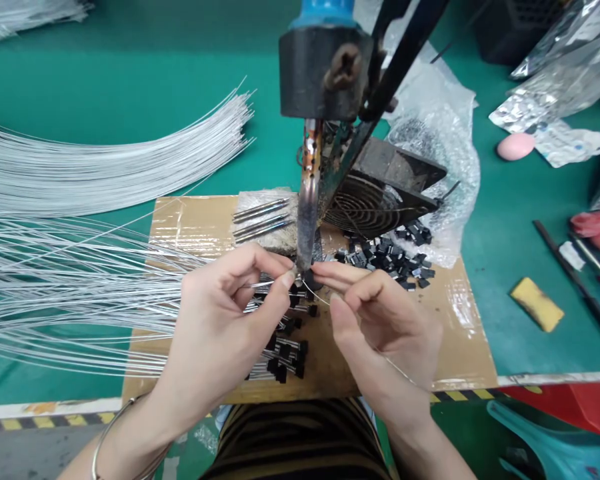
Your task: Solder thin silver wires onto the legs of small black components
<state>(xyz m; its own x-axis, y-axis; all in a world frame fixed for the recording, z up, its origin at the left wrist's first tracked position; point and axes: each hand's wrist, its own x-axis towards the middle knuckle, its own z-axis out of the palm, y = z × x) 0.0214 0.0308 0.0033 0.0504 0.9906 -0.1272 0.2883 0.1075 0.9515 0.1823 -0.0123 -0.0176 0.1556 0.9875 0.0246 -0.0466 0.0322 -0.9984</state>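
My left hand (230, 313) pinches a thin white wire between thumb and forefinger, right under the tip of the fixed soldering iron (307, 207). My right hand (380, 320) pinches a small black component (311, 277) and a fine strand of wire at the same tip. The two pinches almost touch. Finished black components with leads (285, 350) lie in a pile below my hands on the brown cardboard sheet (190, 223). Loose black components (390, 257) are heaped just right of the iron.
Long bundles of white wires (80, 173) fan across the green table on the left. A black fan (380, 193) and clear plastic bag sit behind the iron. A yellow sponge (537, 304), a pink egg-shaped object (515, 146) and tools lie at the right.
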